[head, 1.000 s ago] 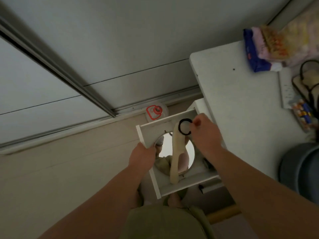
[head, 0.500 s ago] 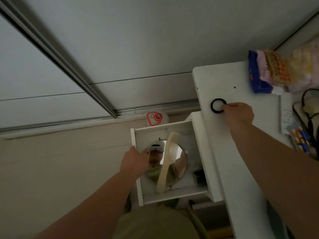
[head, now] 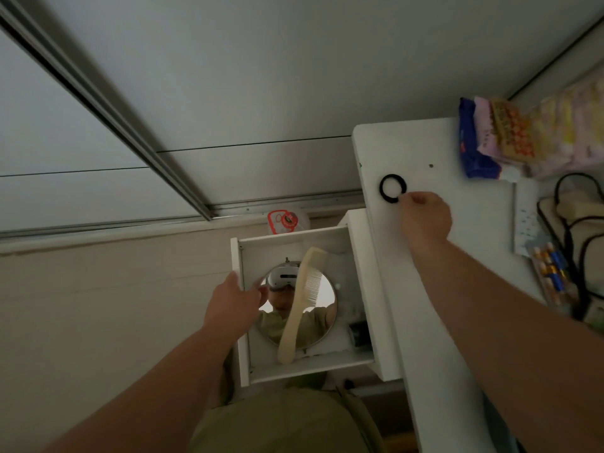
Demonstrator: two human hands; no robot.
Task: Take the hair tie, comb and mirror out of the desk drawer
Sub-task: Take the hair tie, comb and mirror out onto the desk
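The black hair tie [head: 382, 188] lies flat on the white desk [head: 408, 322] near its far left corner. My right hand [head: 425, 214] pinches its near edge with thumb and fingertips. Below and left of the desk, the white drawer [head: 294, 371] stands pulled out. A round mirror [head: 322, 299] lies on its bottom, and a cream comb [head: 295, 308] rests diagonally across the mirror. My left hand [head: 230, 305] grips the drawer's left front edge, with fingers curled over the rim.
Snack packets [head: 510, 142] sit at the desk's far right. Nearer are a white power strip [head: 524, 217], black cables [head: 572, 223] and a pack of batteries [head: 549, 266]. A small dark object [head: 359, 333] lies in the drawer's right side. A red-lidded container [head: 284, 220] stands on the floor behind the drawer.
My right hand lifted the hair tie out of the drawer and carried it right and up onto the desk top. My left hand stayed on the drawer's edge.
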